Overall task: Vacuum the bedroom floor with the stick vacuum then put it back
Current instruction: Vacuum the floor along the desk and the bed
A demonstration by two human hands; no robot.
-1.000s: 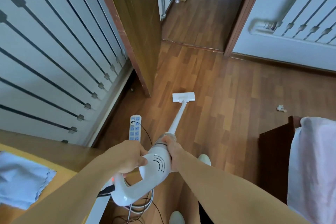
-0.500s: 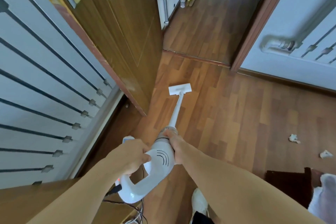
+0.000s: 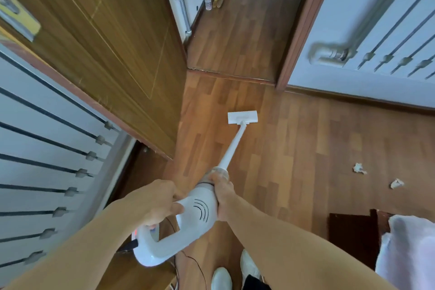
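I've got my left hand [image 3: 160, 202] gripping the stick vacuum [image 3: 202, 212] by its handle, right hand [image 3: 222, 195] clasping the body — head on the floor [image 3: 294, 148].

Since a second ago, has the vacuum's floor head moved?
Yes. The floor head has slid forward toward the doorway strip; it was level with the open door's bottom corner and now lies beyond it.

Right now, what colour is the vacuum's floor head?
White; the floor head shows best in the head view, against the brown wooden floor.
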